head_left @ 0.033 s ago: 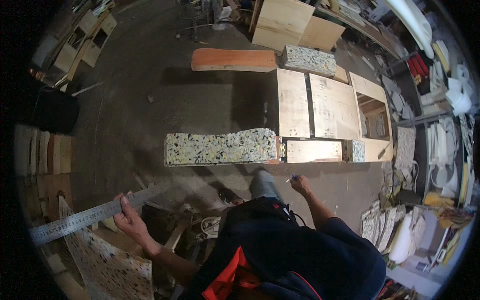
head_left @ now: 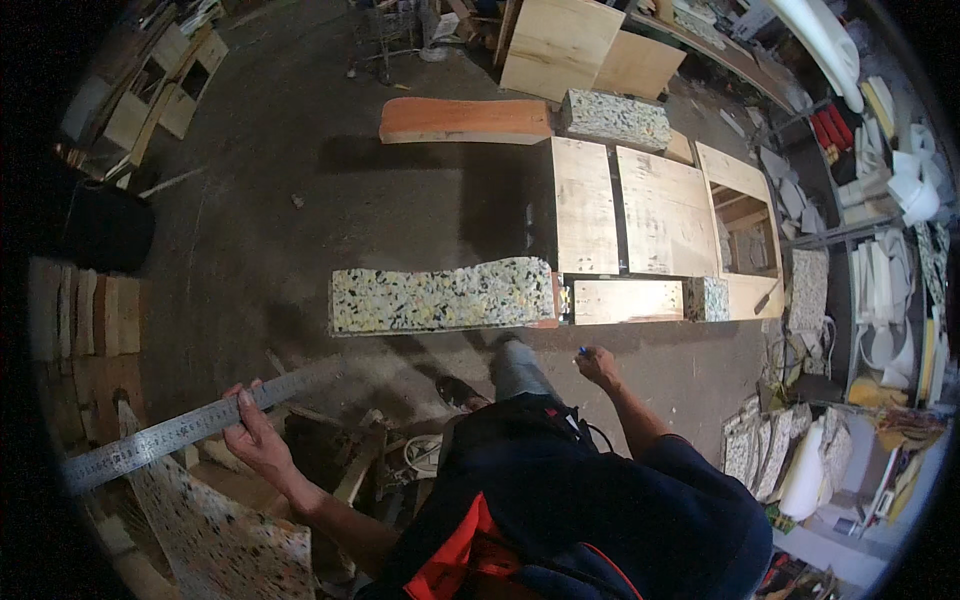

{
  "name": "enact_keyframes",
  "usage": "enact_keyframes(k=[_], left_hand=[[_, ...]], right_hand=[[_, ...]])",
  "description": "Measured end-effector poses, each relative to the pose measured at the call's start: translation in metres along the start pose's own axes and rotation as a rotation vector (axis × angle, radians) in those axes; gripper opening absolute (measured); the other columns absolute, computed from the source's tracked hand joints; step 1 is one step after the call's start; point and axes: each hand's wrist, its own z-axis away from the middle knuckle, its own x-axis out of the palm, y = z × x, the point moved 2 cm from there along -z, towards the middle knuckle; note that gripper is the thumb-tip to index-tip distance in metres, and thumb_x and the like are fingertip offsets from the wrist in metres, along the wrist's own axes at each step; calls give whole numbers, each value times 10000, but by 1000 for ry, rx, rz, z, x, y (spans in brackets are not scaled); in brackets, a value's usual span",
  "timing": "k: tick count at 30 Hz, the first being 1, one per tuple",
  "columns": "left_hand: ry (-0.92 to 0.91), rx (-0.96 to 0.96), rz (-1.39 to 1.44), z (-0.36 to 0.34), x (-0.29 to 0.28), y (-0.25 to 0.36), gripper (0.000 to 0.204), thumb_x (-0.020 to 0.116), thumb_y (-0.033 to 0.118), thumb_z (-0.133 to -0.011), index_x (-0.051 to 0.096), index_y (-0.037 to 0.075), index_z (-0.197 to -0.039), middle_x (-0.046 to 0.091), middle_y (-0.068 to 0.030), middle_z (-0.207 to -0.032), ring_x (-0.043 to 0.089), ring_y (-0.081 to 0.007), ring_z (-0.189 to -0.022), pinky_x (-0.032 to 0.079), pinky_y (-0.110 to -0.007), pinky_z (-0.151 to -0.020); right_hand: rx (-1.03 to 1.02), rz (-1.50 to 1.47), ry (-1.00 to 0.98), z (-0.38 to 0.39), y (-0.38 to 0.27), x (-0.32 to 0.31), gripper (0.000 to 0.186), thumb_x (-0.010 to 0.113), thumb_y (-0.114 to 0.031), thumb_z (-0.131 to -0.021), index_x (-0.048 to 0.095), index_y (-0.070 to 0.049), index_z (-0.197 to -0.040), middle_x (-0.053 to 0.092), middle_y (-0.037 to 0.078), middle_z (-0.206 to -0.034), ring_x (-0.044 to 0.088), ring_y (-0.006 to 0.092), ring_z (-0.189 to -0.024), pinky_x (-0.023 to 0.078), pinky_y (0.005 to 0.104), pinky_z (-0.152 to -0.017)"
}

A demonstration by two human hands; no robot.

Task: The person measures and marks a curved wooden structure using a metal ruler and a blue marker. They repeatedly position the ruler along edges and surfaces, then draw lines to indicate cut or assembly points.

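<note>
left hand (head_left: 258, 438) grips a ruler (head_left: 165, 438); right hand (head_left: 601, 369) pinches a blue object (head_left: 583, 351). swung low, the ruler may snag foam (head_left: 220, 515).

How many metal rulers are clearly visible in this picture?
1: the long metal ruler, at the lower left, held in the left grip. Others may be hidden from view.

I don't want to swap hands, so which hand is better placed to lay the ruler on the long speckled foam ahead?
Probably your left hand: it grips the ruler, and the foam lies ahead, to its right. Your right hand holds a small blue item.
</note>
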Motion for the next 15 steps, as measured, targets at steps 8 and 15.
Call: enact_keyframes(k=[8, 15], left_hand=[[23, 290, 73, -134, 29, -5, 314, 523, 220, -1040, 588, -45, -1195, 703, -133, -1071, 614, -127, -873, 446, -217, -659], [7, 81, -8, -245, 18, -26, 357, 513, 224, -1046, 588, -64, -1243, 695, -178, -1115, 655, -154, -945, 506, -219, -688]], right_hand=[[167, 134, -61, -7, -60, 40, 339, 629, -348, -813, 700, -19, -858, 689, 249, -870, 672, 441, -841, 538, 497, -746], [384, 76, -141, -42, -140, 79, 336, 617, -326, -808, 699, -7, -878, 695, 249, -903, 668, 442, -866, 531, 490, -749]])
